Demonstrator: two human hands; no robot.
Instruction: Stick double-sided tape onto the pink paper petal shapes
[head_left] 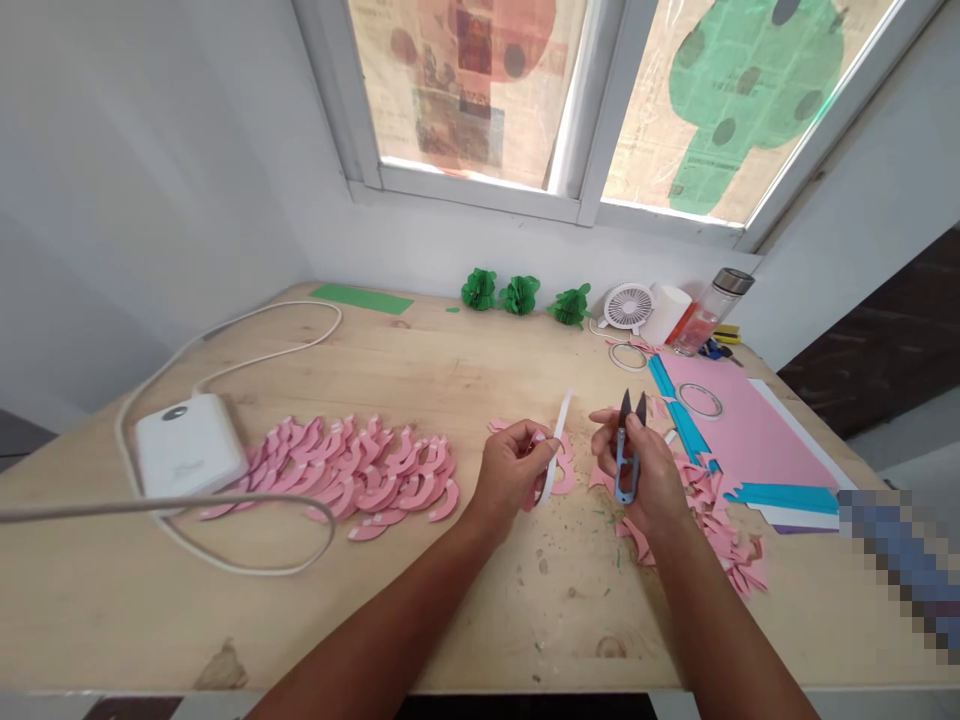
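Note:
My left hand (507,472) pinches a narrow white strip (564,415), which stands up from the fingertips and curves down past the thumb. A bit of pink paper shows at the same fingers. In my right hand (651,470) are blue-handled thread snips (625,478), held blades up with the two dark points apart. More pink cut paper (566,472) lies on the table just behind my left hand. Left of that hand, many curved pink paper pieces (367,475) with pale patches overlap in rows. Pink paper scraps (712,510) are heaped beside and under my right forearm.
A white box (189,445) with a looping cable stands at the left. Three green paper rosettes (519,295), a small fan (628,306) and a bottle (709,315) line the back. Pink sheets (772,420), blue strips (679,410) and tape rings (628,357) lie right.

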